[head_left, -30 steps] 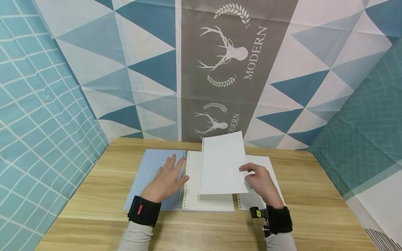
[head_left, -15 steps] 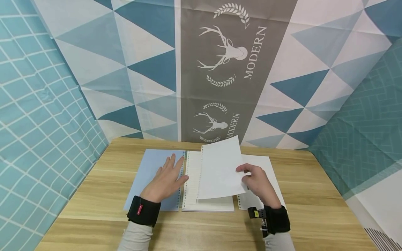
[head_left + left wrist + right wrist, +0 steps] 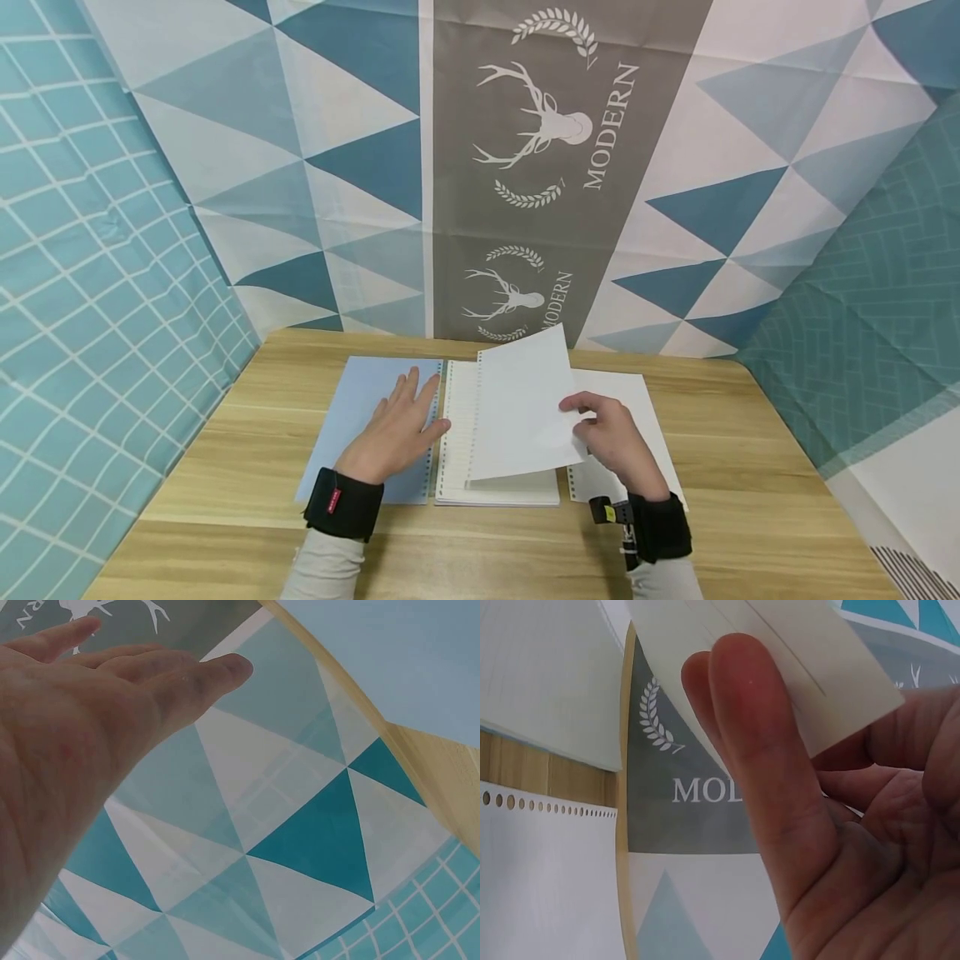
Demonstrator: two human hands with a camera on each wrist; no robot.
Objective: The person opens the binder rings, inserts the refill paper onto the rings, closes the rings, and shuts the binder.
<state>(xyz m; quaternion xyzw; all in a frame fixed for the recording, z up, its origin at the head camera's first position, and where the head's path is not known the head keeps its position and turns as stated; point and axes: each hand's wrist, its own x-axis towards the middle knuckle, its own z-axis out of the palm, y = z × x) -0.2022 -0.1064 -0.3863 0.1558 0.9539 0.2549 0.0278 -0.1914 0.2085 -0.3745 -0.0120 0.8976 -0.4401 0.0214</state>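
So the loose-leaf sheet is tilted up over the lined paper stack, just left of the right hand, which has only its near side pinched between thumb and fingers. That's the bit I'd worry about: with support on one side only, the far corner could flop or the page could crease at the pinch. Might be more than one page in there too, can't tell, and a stuck pair would be easy to miss. Let it down crooked and the punched holes probably won't line up with the stack's. Left hand is over the blue punched cover, fingers spread, pinching nothing; can't say if it touches, so I wouldn't count on it to stop anything sliding. Materials-wise, the held page looks thin, white and plain on top, with ruled lines underneath in the right wrist view. The cover looks smooth and matte, and a white punched sheet lies flat below the right hand. All rectangles, on a streaky wood-grain tabletop, with creased triangle-print cloth beyond both hands.
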